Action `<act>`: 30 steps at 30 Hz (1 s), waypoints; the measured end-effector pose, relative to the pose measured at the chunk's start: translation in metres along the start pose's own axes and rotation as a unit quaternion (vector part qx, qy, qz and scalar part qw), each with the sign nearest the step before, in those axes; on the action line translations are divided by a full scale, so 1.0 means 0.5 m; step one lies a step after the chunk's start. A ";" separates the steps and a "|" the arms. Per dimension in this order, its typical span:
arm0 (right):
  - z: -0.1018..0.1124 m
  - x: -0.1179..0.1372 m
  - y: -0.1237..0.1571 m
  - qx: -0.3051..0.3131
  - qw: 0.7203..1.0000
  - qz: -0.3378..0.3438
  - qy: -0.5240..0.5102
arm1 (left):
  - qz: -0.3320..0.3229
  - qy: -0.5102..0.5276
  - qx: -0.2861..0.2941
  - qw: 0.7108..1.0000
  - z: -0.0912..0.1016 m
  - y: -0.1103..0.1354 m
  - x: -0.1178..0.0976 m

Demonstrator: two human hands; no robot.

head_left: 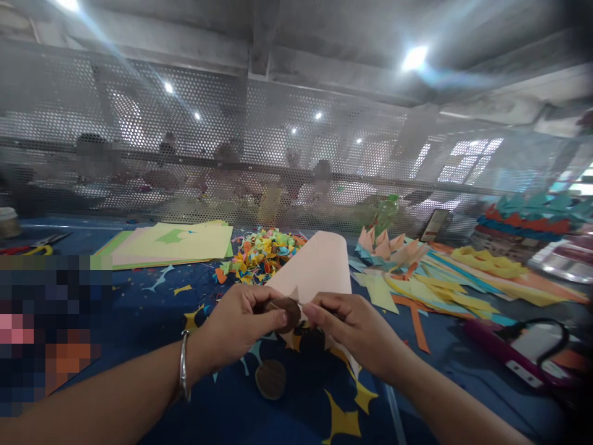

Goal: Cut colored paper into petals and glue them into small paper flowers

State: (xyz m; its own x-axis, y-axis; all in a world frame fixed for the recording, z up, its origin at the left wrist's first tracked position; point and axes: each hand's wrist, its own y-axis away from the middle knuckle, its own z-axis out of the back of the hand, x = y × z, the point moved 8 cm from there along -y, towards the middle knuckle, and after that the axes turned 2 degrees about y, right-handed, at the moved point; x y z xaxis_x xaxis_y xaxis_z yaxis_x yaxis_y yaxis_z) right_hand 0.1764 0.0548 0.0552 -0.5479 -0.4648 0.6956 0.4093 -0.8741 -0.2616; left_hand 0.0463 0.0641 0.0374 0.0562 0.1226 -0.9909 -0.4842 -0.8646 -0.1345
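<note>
My left hand [241, 324] pinches a small brown paper disc [288, 311] between thumb and fingers, just in front of a curled pink paper sheet [319, 266]. My right hand [354, 327] is closed in a pinch at the disc's right edge, where a thin strip sticks out; what it grips is too small to name. A silver bangle [184, 364] circles my left wrist. A second brown disc [271, 378] lies on the blue star-patterned tablecloth [152, 309] below my hands.
A stack of pale green and pink sheets [171, 243] lies at back left, a heap of coloured paper scraps [259, 250] in the middle, folded paper shapes and long strips [445, 272] at right. A purple device with a black cord [523, 352] sits near right. A perforated metal screen [296, 167] closes the back; people sit beyond it.
</note>
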 end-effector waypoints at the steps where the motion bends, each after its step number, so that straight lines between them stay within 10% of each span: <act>1: 0.000 0.000 0.000 0.000 1.000 0.000 0.000 | -0.001 -0.008 0.001 1.000 0.001 0.000 0.002; 30: -0.008 -0.004 0.002 0.030 0.999 -0.026 -0.001 | 0.004 -0.097 0.010 0.995 -0.004 0.007 -0.007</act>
State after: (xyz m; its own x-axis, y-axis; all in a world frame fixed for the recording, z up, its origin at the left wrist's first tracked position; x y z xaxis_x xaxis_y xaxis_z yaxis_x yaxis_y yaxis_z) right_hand 0.1751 0.0543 0.0508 -0.5676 -0.4191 0.7086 0.4236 -0.8867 -0.1852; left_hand 0.0463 0.0596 0.0404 -0.1160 0.2095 -0.9709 -0.5017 -0.8560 -0.1247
